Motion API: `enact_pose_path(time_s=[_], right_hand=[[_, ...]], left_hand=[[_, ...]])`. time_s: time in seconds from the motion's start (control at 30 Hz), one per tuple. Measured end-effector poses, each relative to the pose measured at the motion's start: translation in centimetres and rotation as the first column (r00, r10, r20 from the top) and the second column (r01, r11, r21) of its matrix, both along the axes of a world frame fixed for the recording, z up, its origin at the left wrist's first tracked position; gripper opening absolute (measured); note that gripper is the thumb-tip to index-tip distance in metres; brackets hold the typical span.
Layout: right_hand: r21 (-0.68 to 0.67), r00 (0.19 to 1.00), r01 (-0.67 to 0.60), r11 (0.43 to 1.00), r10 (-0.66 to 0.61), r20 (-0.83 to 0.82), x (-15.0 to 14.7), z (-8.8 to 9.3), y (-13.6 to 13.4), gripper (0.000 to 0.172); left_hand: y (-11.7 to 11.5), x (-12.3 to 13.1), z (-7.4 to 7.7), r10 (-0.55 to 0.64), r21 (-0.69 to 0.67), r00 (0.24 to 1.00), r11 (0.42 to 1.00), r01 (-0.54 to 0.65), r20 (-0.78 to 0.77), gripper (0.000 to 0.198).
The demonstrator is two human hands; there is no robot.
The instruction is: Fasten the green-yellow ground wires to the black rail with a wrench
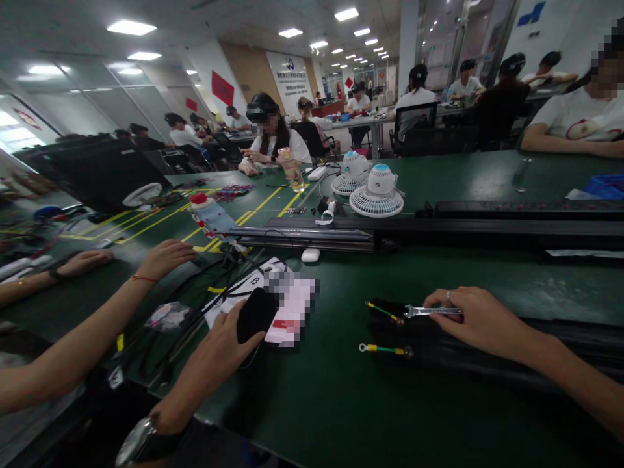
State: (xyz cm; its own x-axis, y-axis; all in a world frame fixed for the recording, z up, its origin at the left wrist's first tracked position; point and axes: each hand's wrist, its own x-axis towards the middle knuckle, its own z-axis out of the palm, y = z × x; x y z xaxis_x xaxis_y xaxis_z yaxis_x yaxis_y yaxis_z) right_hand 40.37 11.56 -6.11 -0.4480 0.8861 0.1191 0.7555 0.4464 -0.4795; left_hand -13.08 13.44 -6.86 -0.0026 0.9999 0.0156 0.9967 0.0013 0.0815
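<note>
My left hand (219, 348), with a watch on its wrist, is closed around a black phone (258, 314), thumb on its near edge. Under and beside the phone are a printed sheet and a pinkish, partly blurred flat item (298, 305). My right hand (480, 320) grips a silver open-end wrench (431, 312). The wrench's jaw is close to a bolt (400, 322) at the end of a long black bar; whether it touches, I cannot tell. From that bolt runs a short green wire (383, 312) with yellow ends. A second black bar (448, 354) carries a similar wire (390, 350) ending in a ring terminal.
A co-worker's arm (117, 305) reaches in from the left over black cables (190, 305). Beyond my hands lie metal bars (312, 237), a white earbud case (311, 255), two white fans (376, 195) and a bottle (212, 214). Several people sit at tables farther off.
</note>
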Motion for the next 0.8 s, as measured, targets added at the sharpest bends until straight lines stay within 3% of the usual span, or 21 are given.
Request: enact_pose_path(time_s=[0.13,0.3,0.53,0.8], right_hand=[[-0.017,0.999,-0.042,0.999,0.042,0.032,0.1,1.0,0.3,0.021],[-0.06,0.995,-0.093,0.994,0.095,0.034,-0.9,0.8,0.8,0.02],[-0.069,0.994,-0.099,0.993,0.102,0.05,-1.0,-0.7,0.6,0.022],[-0.037,0.993,-0.104,0.994,0.106,0.053,-0.3,-2.5,0.8,0.024]], left_hand=[[0.4,-0.5,-0.3,-0.078,0.002,0.997,0.997,0.078,0.023,0.088],[0.1,0.5,-0.4,-0.041,0.018,0.999,0.999,0.041,0.012,0.085],[-0.9,2.5,0.9,-0.033,-0.04,0.995,0.999,0.037,0.099,0.079],[-1.4,2.8,0.9,-0.034,-0.032,0.986,0.999,0.04,0.164,0.077]])
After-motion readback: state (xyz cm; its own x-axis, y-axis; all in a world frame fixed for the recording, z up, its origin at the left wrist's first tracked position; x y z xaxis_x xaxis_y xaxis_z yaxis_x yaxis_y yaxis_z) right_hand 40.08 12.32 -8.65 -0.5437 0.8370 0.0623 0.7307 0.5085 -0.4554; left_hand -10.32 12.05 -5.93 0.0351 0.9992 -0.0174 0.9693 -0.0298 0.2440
